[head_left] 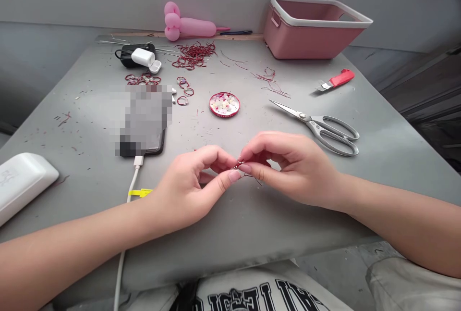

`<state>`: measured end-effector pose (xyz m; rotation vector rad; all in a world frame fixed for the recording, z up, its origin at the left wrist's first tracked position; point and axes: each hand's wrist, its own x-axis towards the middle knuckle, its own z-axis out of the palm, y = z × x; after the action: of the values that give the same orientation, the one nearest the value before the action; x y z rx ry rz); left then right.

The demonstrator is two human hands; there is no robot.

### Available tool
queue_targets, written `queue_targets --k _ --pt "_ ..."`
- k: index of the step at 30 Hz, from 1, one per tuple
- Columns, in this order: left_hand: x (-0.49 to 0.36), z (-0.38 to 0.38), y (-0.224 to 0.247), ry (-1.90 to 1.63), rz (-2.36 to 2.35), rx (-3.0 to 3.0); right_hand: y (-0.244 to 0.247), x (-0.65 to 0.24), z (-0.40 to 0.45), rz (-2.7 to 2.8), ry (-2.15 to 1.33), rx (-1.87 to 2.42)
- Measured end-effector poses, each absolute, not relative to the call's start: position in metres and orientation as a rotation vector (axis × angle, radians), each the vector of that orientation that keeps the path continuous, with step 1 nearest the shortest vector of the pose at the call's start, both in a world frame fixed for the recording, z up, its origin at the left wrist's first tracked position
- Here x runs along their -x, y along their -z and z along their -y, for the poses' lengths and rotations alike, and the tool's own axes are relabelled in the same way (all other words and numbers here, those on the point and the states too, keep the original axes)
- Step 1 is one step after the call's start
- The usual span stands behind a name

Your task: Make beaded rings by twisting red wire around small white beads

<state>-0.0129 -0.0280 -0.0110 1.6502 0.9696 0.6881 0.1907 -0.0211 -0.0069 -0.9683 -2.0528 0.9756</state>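
Between the fingertips of both hands, low over the table's near half, is a thin dark red cord [240,163]. My left hand [194,186] pinches it between thumb and forefinger. From the other side, my right hand [295,169] pinches the same cord, fingertips almost touching those of the left. A loose thread end sticks out under the right thumb. A small pale bit, perhaps a bead, shows at the left fingertips, too small to be sure. Beyond the hands lies a round red-rimmed dish [224,115] of white and pink beads [225,103].
Scissors [313,121] and a red-handled utility knife [336,80] lie at right. Behind stand a pink bin [306,39] and a pink balloon [194,27]. Red cord pieces [194,55], beaded red loops [183,101], an earbud case [143,57] and a phone [158,145] on a white cable [124,234] occupy the left.
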Motion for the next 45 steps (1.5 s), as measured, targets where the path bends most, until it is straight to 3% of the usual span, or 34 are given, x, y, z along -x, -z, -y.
queue_targets --k 4,10,18,21,25,30,33,38,45 --pt "0.013 0.031 0.008 -0.690 -0.943 -1.783 0.008 -0.192 0.023 2.206 -0.726 0.793" --pt "0.012 0.031 0.007 -0.670 -0.927 -1.812 0.007 -0.194 0.022 2.250 -0.644 0.674" --pt "0.007 0.032 0.005 -0.594 -0.955 -1.137 0.015 -0.198 0.011 2.335 -0.141 0.400" --pt "0.006 0.032 0.006 -0.564 -0.912 -0.968 0.016 -0.198 0.009 2.339 -0.101 0.326" --pt "0.009 0.030 0.006 -0.599 -0.885 -0.970 0.010 -0.197 0.012 2.280 -0.369 0.415" --pt "0.010 0.028 0.000 -0.713 -0.878 -1.102 0.001 -0.197 0.015 1.800 -1.414 0.861" --pt "0.009 0.026 -0.003 -0.727 -0.881 -1.114 0.001 -0.196 0.014 1.501 -1.799 0.992" --pt "0.009 0.025 -0.001 -0.705 -0.851 -1.062 0.001 -0.194 0.013 1.443 -2.000 1.102" --pt "0.012 0.025 0.002 -0.667 -0.883 -1.048 0.000 -0.195 0.013 1.581 -1.854 1.050"
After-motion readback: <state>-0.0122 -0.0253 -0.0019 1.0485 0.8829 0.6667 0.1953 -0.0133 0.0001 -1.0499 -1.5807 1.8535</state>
